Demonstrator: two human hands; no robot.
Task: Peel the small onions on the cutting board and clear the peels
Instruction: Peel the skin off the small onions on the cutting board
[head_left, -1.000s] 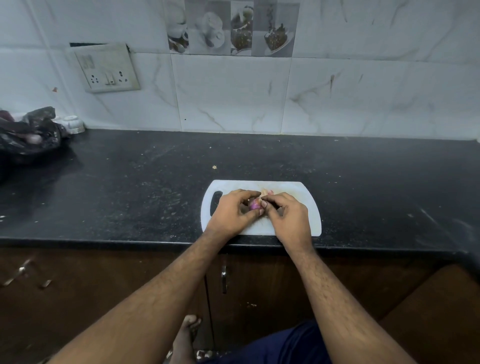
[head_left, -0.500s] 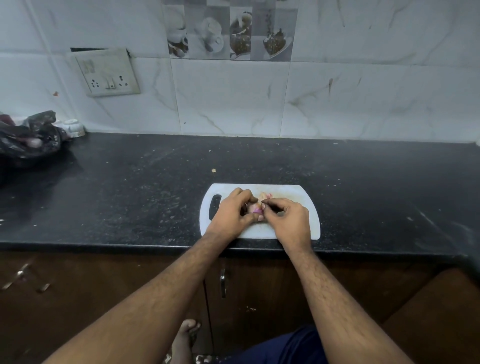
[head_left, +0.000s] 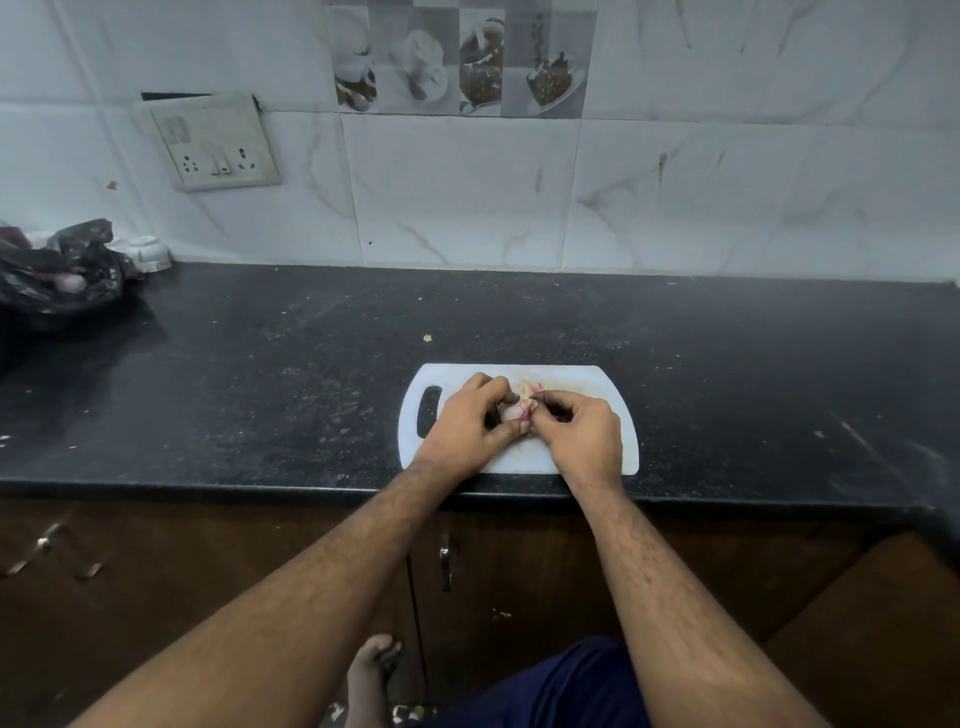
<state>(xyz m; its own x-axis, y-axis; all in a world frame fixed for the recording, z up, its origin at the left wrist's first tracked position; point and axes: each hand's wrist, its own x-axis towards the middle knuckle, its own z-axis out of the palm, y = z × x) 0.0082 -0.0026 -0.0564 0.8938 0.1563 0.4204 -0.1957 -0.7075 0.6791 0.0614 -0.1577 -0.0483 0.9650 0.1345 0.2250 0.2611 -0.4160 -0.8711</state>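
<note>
A white cutting board (head_left: 610, 387) with a handle slot lies near the front edge of the black counter. Over its middle my left hand (head_left: 470, 423) holds a small pinkish onion (head_left: 514, 411) between thumb and fingers. My right hand (head_left: 582, 434) meets it from the right, fingertips pinching at the onion's skin. Just behind the hands, pale and pink peels (head_left: 529, 387) lie on the board. Most of the onion is hidden by my fingers.
A black plastic bag (head_left: 57, 273) and a small white object (head_left: 148, 252) sit at the far left by the tiled wall. A switch socket (head_left: 215, 143) hangs on the wall. Brown cabinet doors (head_left: 208, 561) stand below the counter, and a bare foot (head_left: 371, 670) shows on the floor.
Both hands stayed over the board's middle, fingers working at the onion; less of its purple skin shows now. The camera tilted slightly.
</note>
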